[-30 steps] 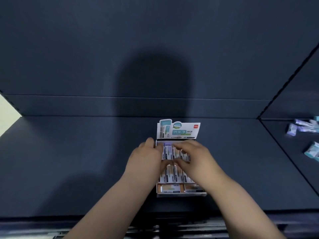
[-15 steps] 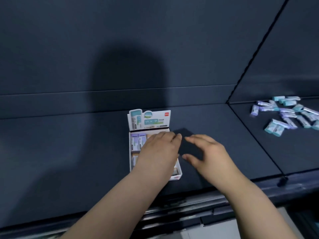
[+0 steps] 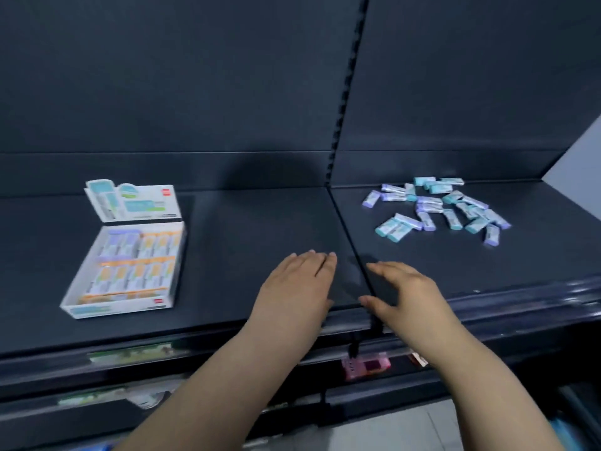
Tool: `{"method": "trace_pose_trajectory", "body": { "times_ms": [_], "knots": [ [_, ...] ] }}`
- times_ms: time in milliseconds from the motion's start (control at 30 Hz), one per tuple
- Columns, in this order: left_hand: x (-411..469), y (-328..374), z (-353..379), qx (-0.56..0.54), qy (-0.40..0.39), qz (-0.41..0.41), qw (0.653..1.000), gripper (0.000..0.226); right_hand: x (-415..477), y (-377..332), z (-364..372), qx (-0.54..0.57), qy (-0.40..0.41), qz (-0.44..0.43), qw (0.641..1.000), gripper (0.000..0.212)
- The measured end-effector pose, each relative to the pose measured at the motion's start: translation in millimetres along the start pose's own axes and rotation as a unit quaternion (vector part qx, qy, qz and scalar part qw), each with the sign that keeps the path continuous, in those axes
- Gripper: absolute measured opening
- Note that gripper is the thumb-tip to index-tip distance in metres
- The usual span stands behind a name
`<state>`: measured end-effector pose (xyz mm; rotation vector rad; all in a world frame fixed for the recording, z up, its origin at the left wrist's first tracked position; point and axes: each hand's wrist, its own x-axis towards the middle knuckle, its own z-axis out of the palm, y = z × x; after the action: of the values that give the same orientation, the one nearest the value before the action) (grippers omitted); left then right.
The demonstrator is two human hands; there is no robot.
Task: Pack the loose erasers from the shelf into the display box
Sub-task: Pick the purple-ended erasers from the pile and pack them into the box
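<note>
In the head view, the display box (image 3: 125,271) stands on the left part of the dark shelf (image 3: 260,229), with rows of erasers inside and its printed lid flap upright at the far side. The loose erasers (image 3: 439,206) lie scattered on the far right of the shelf, well apart from the box. The left hand (image 3: 297,284) and the right hand (image 3: 408,294) are over the near middle, fingers straight and relaxed, holding nothing.

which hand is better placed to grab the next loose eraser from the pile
Right, likely. The right hand is open, empty and right of the shelf seam, like the loose erasers; the left hand lies on the display box side, farther away.
</note>
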<state>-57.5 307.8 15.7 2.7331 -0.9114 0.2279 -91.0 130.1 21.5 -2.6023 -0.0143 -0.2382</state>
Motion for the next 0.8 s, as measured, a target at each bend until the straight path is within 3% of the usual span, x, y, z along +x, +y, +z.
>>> {"method": "trace_pose_trajectory", "body": {
  "times_ms": [300, 800],
  "knots": [
    [33.1, 25.4, 12.7, 0.005, -0.015, -0.015, 1.000, 0.066, 15.7, 46.3, -14.3, 0.020, 0.007, 0.004, 1.000, 0.054],
    [129.5, 22.9, 46.9, -0.018, -0.048, 0.042, 0.998, 0.064, 66.3, 100.8, -13.3, 0.006, 0.012, 0.043, 0.999, 0.051]
  ]
}}
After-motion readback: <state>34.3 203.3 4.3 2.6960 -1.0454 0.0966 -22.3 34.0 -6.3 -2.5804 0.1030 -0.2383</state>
